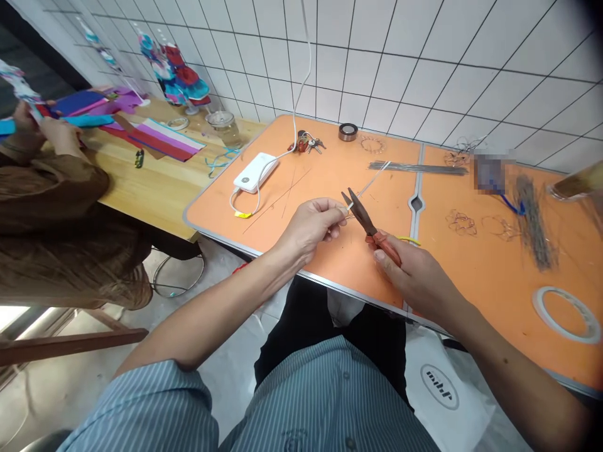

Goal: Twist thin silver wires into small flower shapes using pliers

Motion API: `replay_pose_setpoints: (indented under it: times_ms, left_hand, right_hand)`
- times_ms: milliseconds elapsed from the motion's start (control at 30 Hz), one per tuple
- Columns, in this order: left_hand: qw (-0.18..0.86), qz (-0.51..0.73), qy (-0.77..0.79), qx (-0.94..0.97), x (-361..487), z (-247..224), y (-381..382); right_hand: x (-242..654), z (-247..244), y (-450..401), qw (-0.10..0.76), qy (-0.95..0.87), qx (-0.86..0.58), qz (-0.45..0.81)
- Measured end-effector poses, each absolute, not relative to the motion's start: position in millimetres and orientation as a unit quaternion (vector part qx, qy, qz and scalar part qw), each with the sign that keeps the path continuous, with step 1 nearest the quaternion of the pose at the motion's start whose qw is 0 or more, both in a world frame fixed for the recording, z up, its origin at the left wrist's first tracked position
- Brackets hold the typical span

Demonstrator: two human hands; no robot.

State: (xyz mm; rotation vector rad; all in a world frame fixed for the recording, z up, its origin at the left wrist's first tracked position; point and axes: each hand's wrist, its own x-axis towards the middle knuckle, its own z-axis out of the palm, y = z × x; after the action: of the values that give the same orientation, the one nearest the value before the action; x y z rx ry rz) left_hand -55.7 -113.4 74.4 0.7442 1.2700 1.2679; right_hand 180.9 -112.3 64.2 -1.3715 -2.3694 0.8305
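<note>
My left hand [318, 226] pinches the near end of a thin grey wire [370, 182], which slants up and right over the orange table. In my right hand [407, 263] is a pair of pliers [365, 216] with red grips and dark jaws. Their jaws are parted, with the tips beside the wire close to my left fingertips. Whether the jaws touch the wire I cannot tell. Beyond the hands lies a bundle of straight wires [424, 169]. The wire's far end reaches that bundle.
A white power bank [255, 172] with a cable, keys [313, 144] and a dark tape roll [348, 131] lie on the orange table [301, 182]. On the right are wire coils [460, 223], a wire bundle [534, 223] and a white tape ring [565, 314]. A co-worker's hands [59, 135] handle fabric at left.
</note>
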Motion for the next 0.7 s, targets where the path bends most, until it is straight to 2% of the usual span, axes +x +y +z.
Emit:
replay_pose_setpoints:
  times_ms: [700]
  left_hand:
    - [0.511, 0.528, 0.576, 0.359, -60.4, 47.9, -106.9]
  right_hand:
    - [145.7, 44.6, -102.0, 0.097, -0.889, -0.446, -0.03]
